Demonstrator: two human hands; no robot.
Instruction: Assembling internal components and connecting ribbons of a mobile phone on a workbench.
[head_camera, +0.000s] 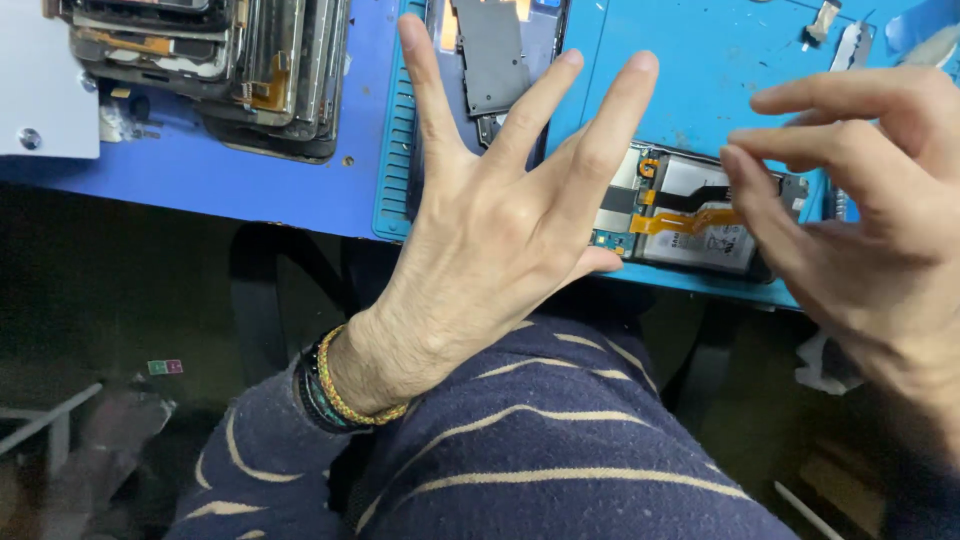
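My left hand (495, 225) is spread wide, palm down, fingers apart, above the front edge of a blue work mat (720, 70). It holds nothing. An opened phone (700, 215) with its back off lies on the mat, showing a white battery and orange flex cables. My right hand (860, 200) hovers just right of that phone, fingers loosely curled and apart, fingertips close to its right end, nothing in its grasp. A second opened phone frame (495, 60) with a grey shield plate lies behind my left fingers. My left wrist wears braided bracelets (335, 395).
A stack of several phone frames and screens (210, 65) sits at the back left on the blue bench top (250, 180). A white plate (40, 90) is at the far left. Small metal parts (835, 35) lie at the mat's back right. The dark floor lies below the bench edge.
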